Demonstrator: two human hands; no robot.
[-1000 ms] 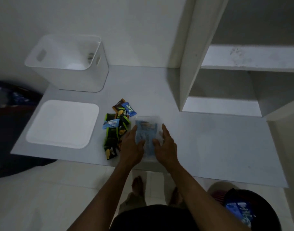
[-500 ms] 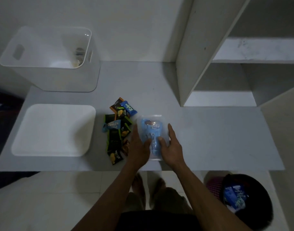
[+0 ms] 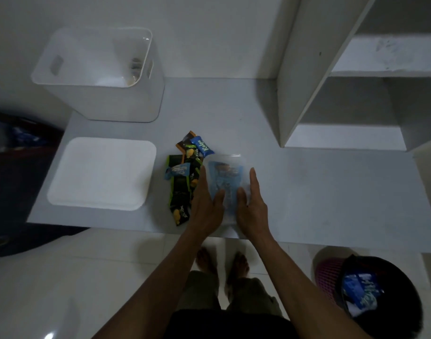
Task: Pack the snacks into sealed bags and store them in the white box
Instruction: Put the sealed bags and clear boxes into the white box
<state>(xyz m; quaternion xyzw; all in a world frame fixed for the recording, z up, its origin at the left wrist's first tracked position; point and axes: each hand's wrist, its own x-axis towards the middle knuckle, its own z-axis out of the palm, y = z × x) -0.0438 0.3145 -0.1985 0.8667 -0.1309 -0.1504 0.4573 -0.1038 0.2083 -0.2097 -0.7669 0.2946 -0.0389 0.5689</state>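
Observation:
A clear sealed bag (image 3: 225, 177) with blue snack packets inside lies flat on the grey table (image 3: 319, 192), near its front edge. My left hand (image 3: 206, 206) presses on the bag's left side and my right hand (image 3: 252, 206) on its right side, fingers stretched flat, thumbs close together over the bag's near part. A pile of loose snack packets (image 3: 185, 174), black, green, orange and blue, lies just left of the bag. The white box (image 3: 99, 77) stands open at the table's back left, something small inside by its right wall.
The box's white lid (image 3: 102, 174) lies flat on the table in front of the box. A white shelf unit (image 3: 307, 69) rises at the back right. On the floor at the lower right stands a pink basket (image 3: 366, 292) lined with a black bag.
Both hands stayed on the bag and their fingers have spread flatter along its sides. The camera shifted slightly; the bag and packets have not moved on the table.

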